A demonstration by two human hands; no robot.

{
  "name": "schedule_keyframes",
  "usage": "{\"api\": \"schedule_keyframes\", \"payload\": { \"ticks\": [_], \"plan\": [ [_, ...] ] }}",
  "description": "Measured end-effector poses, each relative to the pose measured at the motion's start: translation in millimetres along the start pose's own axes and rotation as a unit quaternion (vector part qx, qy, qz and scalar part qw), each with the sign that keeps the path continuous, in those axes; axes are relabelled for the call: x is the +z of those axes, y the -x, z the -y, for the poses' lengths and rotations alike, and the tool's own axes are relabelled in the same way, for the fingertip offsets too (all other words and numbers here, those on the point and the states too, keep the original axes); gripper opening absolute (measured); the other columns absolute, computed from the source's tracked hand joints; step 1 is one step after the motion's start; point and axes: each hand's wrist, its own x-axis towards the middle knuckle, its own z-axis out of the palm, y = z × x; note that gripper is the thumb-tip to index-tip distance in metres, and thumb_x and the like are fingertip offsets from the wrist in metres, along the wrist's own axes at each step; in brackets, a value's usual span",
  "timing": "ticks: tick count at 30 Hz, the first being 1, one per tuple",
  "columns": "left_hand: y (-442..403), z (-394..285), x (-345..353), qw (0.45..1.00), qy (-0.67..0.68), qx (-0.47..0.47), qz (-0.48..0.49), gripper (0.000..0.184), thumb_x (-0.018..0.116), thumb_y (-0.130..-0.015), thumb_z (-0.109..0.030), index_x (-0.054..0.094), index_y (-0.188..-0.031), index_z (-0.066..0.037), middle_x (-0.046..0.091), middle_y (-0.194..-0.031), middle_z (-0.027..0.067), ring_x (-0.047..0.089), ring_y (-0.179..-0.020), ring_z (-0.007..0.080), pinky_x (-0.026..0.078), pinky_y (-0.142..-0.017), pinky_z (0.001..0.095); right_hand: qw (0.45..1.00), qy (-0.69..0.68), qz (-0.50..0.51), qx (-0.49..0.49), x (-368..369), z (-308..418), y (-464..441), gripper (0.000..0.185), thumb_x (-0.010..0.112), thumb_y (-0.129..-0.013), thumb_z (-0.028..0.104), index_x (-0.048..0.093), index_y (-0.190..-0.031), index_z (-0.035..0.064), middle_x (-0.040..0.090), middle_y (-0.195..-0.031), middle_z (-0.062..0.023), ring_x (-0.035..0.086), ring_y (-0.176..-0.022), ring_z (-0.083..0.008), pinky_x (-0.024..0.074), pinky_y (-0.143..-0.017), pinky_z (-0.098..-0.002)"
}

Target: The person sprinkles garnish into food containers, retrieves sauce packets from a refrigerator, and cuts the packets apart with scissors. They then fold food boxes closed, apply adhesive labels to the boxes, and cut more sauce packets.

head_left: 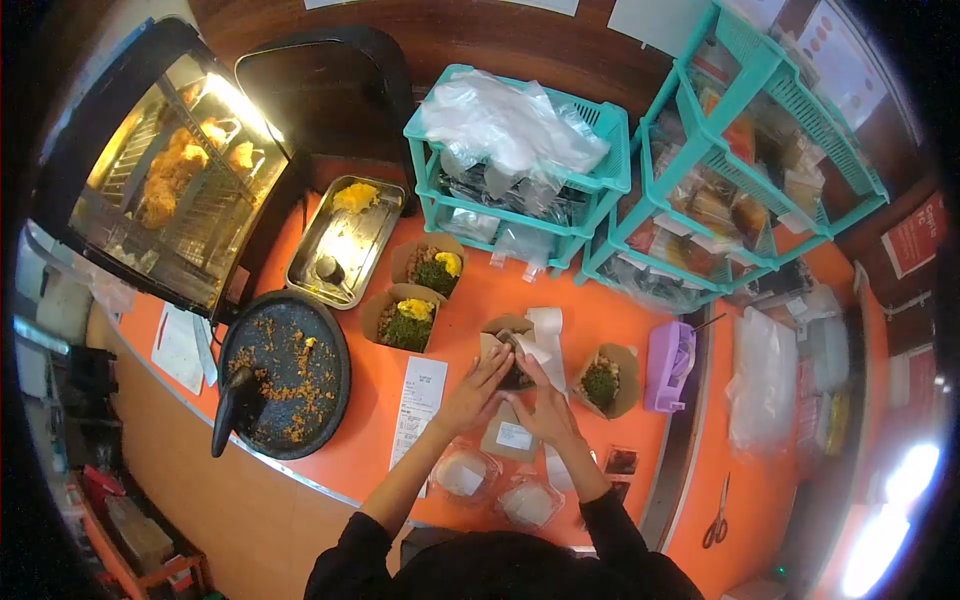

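Both my hands are at a brown cardboard takeaway box [493, 327] with dark contents and white paper at its upper right. My left hand [478, 388] reaches over its left side, fingers long and close together. My right hand [543, 404] grips the right side, fingertips near the paper, thumb at the front. The hands cover much of the box. Just below them lies a brown flap with a white label [514, 436]. Nearer me are two clear tubs with white contents, one on the left [462, 474] and one on the right [528, 503].
Open boxes of food stand left [407, 321] and right [601, 384]. A stone mortar [335, 375] with its pestle, a metal tray [300, 262] and a receipt [418, 400] are left. Turquoise racks [618, 180] stand behind; a purple tape dispenser [665, 370] and scissors [716, 525] are right.
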Motion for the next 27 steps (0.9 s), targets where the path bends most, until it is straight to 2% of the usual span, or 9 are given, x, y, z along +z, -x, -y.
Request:
{"api": "schedule_keyframes", "payload": {
  "ticks": [4,6,9,12,16,19,22,25,27],
  "plan": [
    [2,26,18,0.998,0.048,0.012,-0.032,0.062,0.061,-0.087,-0.004,0.04,-0.146,-0.006,0.037,-0.152,0.0144,0.035,-0.141,0.0333,0.029,-0.113,0.0479,0.99,-0.091,0.055,0.088,9,-48,-12,0.076,0.067,-0.089,0.013,0.021,-0.149,0.0084,0.05,-0.14,-0.0184,0.054,-0.124,-0.0363,0.0468,-0.1,-0.0407],
    [-3,25,26,0.97,0.197,-0.069,-0.122,0.048,0.061,-0.086,-0.004,0.052,-0.133,-0.001,0.049,-0.14,0.017,0.046,-0.13,0.0336,0.032,-0.111,0.0464,0.986,0.161,-0.014,-0.046,5,-43,-29,0.083,0.071,-0.085,0.012,0.02,-0.15,0.0083,0.045,-0.144,-0.0183,0.05,-0.128,-0.0354,0.0452,-0.101,-0.0407],
    [-10,4,19,0.923,0.212,-0.198,-0.253,0.033,0.063,-0.084,-0.005,0.059,-0.117,0.001,0.056,-0.125,0.0218,0.053,-0.116,0.0346,0.038,-0.104,0.0446,0.961,-0.182,-0.05,0.205,2,-32,-44,0.083,0.071,-0.081,0.008,0.023,-0.149,0.0083,0.041,-0.145,-0.0185,0.042,-0.134,-0.036,0.0404,-0.105,-0.0437],
    [-19,-1,24,0.892,0.129,-0.204,-0.383,0.032,0.065,-0.083,-0.009,0.057,-0.113,0.002,0.056,-0.112,0.0238,0.054,-0.105,0.0373,0.043,-0.096,0.0439,0.993,0.069,-0.099,-0.011,2,-36,-59,0.08,0.068,-0.079,0.003,0.028,-0.148,0.0081,0.044,-0.142,-0.017,0.042,-0.133,-0.0363,0.0369,-0.108,-0.0441],
    [1,35,55,0.899,0.142,-0.3,-0.287,0.041,0.064,-0.087,-0.015,0.052,-0.123,0.0,0.054,-0.115,0.0249,0.053,-0.107,0.0394,0.043,-0.096,0.0428,0.997,0.053,-0.016,-0.044,6,-48,-54,0.073,0.065,-0.08,0.002,0.032,-0.145,0.0071,0.046,-0.141,-0.0157,0.045,-0.13,-0.0379,0.0339,-0.112,-0.0465],
    [12,74,76,0.893,0.252,-0.368,-0.054,0.046,0.056,-0.096,-0.027,0.038,-0.127,0.002,0.057,-0.107,0.0207,0.062,-0.092,0.0301,0.051,-0.079,0.0355,0.998,0.036,0.025,-0.047,7,-49,-39,0.067,0.061,-0.084,0.003,0.032,-0.144,0.0066,0.048,-0.139,-0.0167,0.046,-0.13,-0.0376,0.0315,-0.114,-0.0474],
    [7,82,85,0.932,0.183,-0.247,-0.189,0.048,0.056,-0.097,-0.031,0.037,-0.126,0.002,0.062,-0.1,0.0221,0.067,-0.077,0.0245,0.054,-0.061,0.0314,0.998,0.019,0.052,-0.044,-2,-39,-48,0.065,0.056,-0.085,0.001,0.032,-0.145,0.0076,0.05,-0.138,-0.0168,0.048,-0.129,-0.035,0.0304,-0.114,-0.0469],
    [-25,35,17,0.722,0.457,-0.489,-0.175,0.04,0.064,-0.091,-0.018,0.048,-0.122,0.002,0.064,-0.106,0.0159,0.066,-0.096,0.0217,0.053,-0.08,0.0301,0.998,-0.013,0.038,-0.04,4,-42,-74,0.067,0.055,-0.085,-0.001,0.032,-0.147,0.0097,0.05,-0.138,-0.016,0.05,-0.126,-0.0328,0.0318,-0.113,-0.0469],
    [-30,55,18,0.782,0.402,-0.418,-0.228,0.039,0.065,-0.089,-0.015,0.049,-0.121,0.001,0.064,-0.108,0.0162,0.066,-0.097,0.0227,0.053,-0.082,0.0315,0.998,-0.043,0.027,-0.038,2,-40,-86,0.067,0.055,-0.085,0.0,0.033,-0.147,0.0107,0.051,-0.137,-0.016,0.05,-0.126,-0.0329,0.0334,-0.111,-0.0476]
  ]
}}
